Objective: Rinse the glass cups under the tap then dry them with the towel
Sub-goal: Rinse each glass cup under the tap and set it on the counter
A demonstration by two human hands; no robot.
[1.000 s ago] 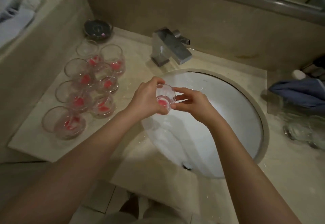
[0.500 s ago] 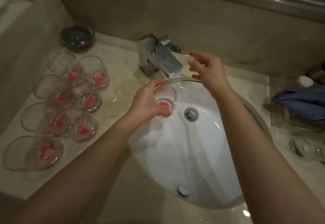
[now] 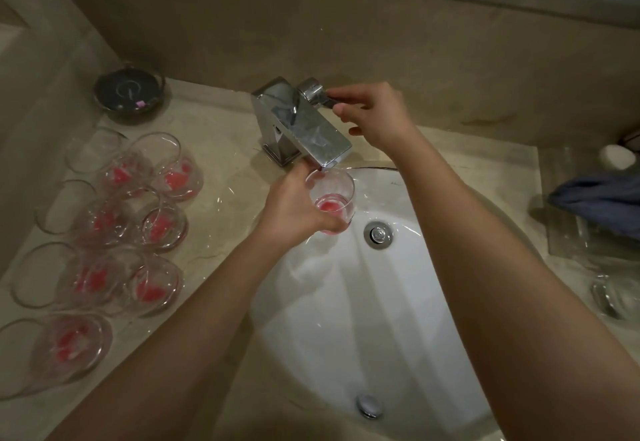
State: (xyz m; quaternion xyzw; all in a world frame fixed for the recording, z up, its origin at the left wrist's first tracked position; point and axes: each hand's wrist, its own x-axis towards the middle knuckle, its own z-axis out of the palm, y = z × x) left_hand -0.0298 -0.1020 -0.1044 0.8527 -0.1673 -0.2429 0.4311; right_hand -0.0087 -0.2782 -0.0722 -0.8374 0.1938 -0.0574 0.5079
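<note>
Change first: half a second back the right hand (image 3: pixel 375 114) hung open in the air above the basin; now it has landed on the tap handle (image 3: pixel 317 94), thumb and forefinger pinching the lever, the other fingers loosely curled below it. The left hand (image 3: pixel 294 210) has carried its glass cup (image 3: pixel 330 198) from mid-basin up to 12 o'clock of the sink (image 3: pixel 346 319), so the cup's mouth sits right beneath the tap (image 3: pixel 301 125) spout, fingers wrapped round the cup's side. No water shows from the spout yet. My reading is that the rinse of this cup is about to start, waiting only on the handle being turned; drying comes after.

Going down in size, the bench (image 3: pixel 221 205) surrounds the white basin. At 9 o'clock of the basin stands a cluster of other cups (image 3: pixel 131 229), crowded rim to rim, each with a red residue at the bottom, apparently still unrinsed. At 3 o'clock a blue towel (image 3: pixel 599 205) lies on a clear tray, with more blurred glassware just below it. A dark round dish (image 3: pixel 130 95) sits at 10 o'clock by the wall. The drain plug (image 3: pixel 378 234) lies just right of the held cup.

Nothing blocks the spout. The right arm crosses the path to the towel, and the packed cups leave little room for setting one down.
</note>
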